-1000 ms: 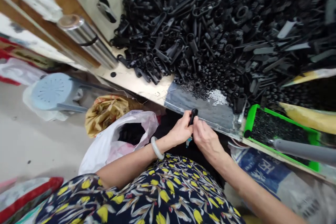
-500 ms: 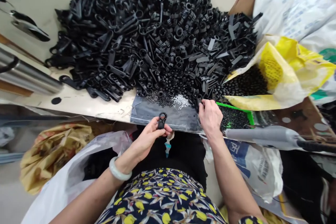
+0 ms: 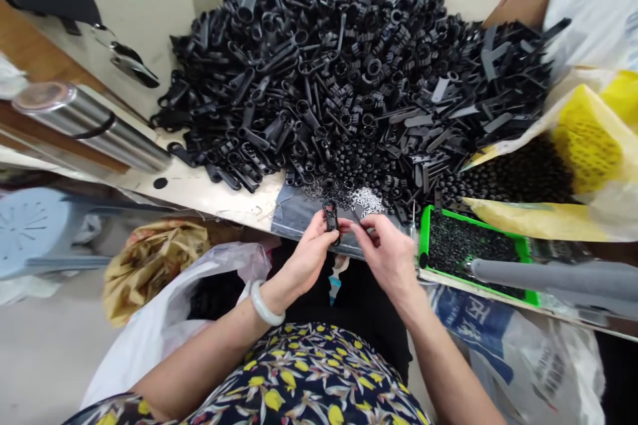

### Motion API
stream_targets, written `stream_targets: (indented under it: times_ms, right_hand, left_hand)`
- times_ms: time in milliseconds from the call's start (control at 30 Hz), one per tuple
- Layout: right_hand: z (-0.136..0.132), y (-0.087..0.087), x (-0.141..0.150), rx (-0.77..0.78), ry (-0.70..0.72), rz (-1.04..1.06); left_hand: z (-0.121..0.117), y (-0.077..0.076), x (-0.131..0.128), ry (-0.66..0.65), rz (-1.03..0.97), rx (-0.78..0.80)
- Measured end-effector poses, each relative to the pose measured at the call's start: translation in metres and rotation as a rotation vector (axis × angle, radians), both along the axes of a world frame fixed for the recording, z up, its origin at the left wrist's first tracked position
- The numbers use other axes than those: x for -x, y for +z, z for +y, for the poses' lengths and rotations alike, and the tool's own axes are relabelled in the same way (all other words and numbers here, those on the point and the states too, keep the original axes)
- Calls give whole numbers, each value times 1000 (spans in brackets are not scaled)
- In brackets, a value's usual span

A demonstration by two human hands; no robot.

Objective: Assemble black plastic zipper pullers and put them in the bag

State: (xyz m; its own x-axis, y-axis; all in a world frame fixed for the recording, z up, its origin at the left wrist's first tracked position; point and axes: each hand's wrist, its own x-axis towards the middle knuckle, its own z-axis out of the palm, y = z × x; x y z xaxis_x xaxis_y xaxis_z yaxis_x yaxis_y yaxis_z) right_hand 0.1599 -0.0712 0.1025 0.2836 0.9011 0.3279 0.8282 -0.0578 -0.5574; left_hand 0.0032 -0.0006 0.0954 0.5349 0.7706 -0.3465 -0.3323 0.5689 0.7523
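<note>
Between the fingers of my left hand [image 3: 312, 249] is a black plastic part with a ring-shaped end [image 3: 330, 216], held upright over the table's front edge. Close by on its right, my right hand [image 3: 386, 246] has thumb and fingers pinched together; a small dark piece seems to show at the fingertips, too small to name. Just beyond the hands lies a small heap of silver pins [image 3: 366, 200] on a dark sheet [image 3: 292, 209]. Behind it spreads a large pile of black plastic parts [image 3: 279, 80], with rings, flat levers and small round pieces.
A green tray [image 3: 425, 239] of small black pieces sits at the right, with a grey handled tool [image 3: 528, 273] across it. A yellow and white bag [image 3: 588, 139] spills round black pieces. A steel flask [image 3: 94, 123] lies at the left; plastic bags [image 3: 149, 325] hang below.
My right hand has come away from the pile's front edge to beside my left hand. The held part has shifted slightly, and the camera view has swung left.
</note>
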Motion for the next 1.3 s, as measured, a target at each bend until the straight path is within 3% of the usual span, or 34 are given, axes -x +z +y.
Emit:
stream_targets:
  times_ms: [267,533,900,1100,1300]
  right_hand:
    - [1,-14,35,-137,141,68]
    - [-16,-14,45,-149,137,114]
    - [-23,-15,51,-243,91,104]
    - [-30,-10,45,-116,131,298]
    - [-31,-15,40,23,-8,626]
  left_hand:
    - [-11,1,-3,54,-105,175]
    - [-16,2,1,46,-61,176]
    - [-25,8,5,21,28,58]
    - [-22,-2,8,78,78,46]
    - [-24,3,14,11,76,-83]
